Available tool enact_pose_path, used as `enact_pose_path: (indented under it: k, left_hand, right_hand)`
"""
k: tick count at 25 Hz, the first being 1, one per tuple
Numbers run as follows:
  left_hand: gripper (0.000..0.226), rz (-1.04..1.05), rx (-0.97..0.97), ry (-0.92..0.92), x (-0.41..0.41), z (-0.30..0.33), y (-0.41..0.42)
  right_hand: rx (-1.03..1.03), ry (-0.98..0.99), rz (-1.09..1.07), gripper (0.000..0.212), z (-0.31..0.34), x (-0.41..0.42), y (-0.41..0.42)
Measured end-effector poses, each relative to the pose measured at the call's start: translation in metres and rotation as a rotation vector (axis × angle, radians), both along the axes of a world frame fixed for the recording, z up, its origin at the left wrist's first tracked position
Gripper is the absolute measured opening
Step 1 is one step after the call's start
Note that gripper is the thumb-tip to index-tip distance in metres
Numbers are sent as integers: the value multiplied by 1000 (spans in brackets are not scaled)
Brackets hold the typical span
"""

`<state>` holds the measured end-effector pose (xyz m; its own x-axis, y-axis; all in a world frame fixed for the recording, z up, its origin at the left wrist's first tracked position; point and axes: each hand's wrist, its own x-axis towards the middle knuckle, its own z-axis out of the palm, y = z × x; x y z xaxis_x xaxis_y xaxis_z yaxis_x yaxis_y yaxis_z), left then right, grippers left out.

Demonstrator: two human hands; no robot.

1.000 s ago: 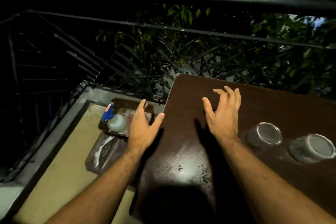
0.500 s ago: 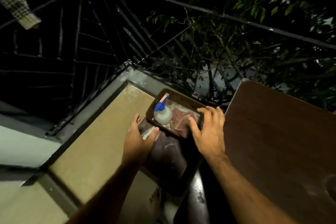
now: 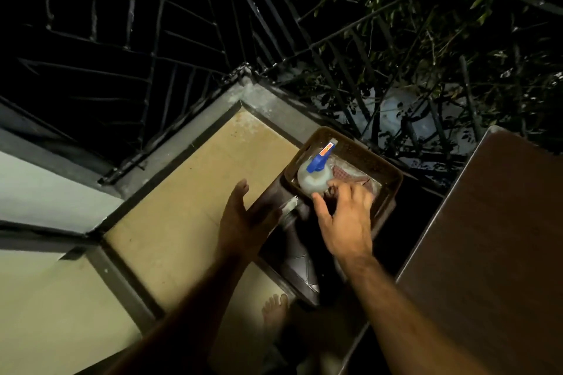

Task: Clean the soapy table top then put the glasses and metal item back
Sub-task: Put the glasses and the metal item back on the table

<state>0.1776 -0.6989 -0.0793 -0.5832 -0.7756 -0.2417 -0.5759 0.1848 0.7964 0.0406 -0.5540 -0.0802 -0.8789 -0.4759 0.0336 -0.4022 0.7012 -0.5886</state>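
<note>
Brown table top point(image 3: 493, 237): at the right edge of view, dark wood grain, only a corner showing.
Basket point(image 3: 370, 158): brown, left of the table, holding 1 spray bottle point(image 3: 310, 178) with a blue trigger and a checked cloth point(image 3: 350, 176).
Right hand point(image 3: 344, 216): inside the basket, fingers curled down on the cloth beside the bottle; cannot tell whether they pinch it.
Left hand point(image 3: 243, 219): fingers spread apart, holding nothing, just left of the basket.
Glasses, metal item: out of view.

Dim night scene, head-on light, dark vignetted edges, wide-angle bending

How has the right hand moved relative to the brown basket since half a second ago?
Yes: the right hand shifted from the basket's table-side edge toward the spray bottle.
</note>
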Motion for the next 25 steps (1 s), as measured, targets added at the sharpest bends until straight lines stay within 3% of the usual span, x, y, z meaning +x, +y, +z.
enact_pose_path:
  k: [4, 7, 15, 20, 25]
  left_hand:
    - [116, -49, 98, -33, -2, -10, 0]
    - [107, -42, 137, -27, 0, -27, 4]
    - [106, -103, 62, -46, -3, -64, -5]
    - [99, -134, 18, 22, -3, -89, -10]
    - [82, -150, 86, 40, -1, -96, -13]
  right_hand:
    - [32, -40, 10, 58, -17, 8, -11]
    - [2, -110, 21, 48, -35, 18, -15]
    - [-52, -319, -6, 38, -74, 32, -30]
    - [-14, -303, 21, 31, -84, 35, -44]
    - [165, -463, 53, 88, -90, 29, -49]
